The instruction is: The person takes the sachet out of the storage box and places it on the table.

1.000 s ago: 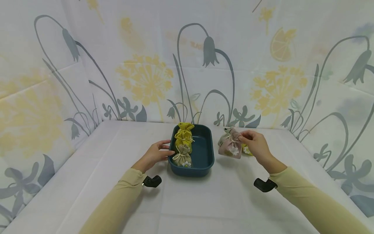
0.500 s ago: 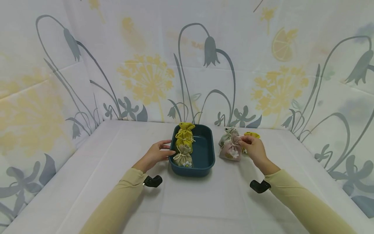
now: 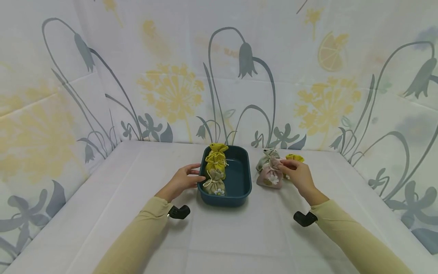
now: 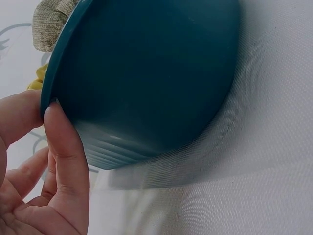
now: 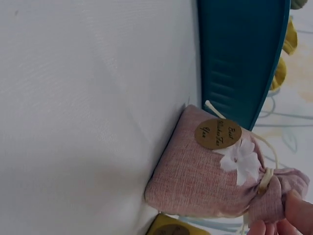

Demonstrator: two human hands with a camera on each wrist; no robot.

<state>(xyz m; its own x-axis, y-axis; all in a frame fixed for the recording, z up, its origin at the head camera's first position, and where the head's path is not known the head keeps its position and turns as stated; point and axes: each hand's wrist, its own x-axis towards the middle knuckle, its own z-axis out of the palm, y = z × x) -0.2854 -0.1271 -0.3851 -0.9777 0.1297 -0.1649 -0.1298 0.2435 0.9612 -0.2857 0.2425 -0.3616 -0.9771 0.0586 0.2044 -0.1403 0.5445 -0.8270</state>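
A deep teal tub [image 3: 241, 192] stands at the middle of the table. My left hand [image 3: 181, 182] pinches its left rim between thumb and finger, as the left wrist view [image 4: 58, 161] shows up close. Along the tub's left side sit two yellow drawstring pouches [image 3: 215, 161] and a beige pouch [image 3: 213, 184] with a white flower. To the right of the tub, my right hand [image 3: 297, 174] pinches the gathered neck of a pink drawstring pouch [image 5: 200, 176]. That pouch carries a white flower and a round brown label, and its base is down at the tablecloth.
Right behind the pink pouch stands a grey-green pouch [image 3: 265, 160]. Partly hidden by my right hand is another yellow pouch [image 3: 295, 157]. A white cloth [image 3: 236, 236] covers the table, and a flower-printed curtain [image 3: 178, 102] rises at its back edge.
My right hand has come slightly left and lowered the pink pouch, which swung off the table before. More of the yellow pouch behind now shows. The left hand and tub stay put.
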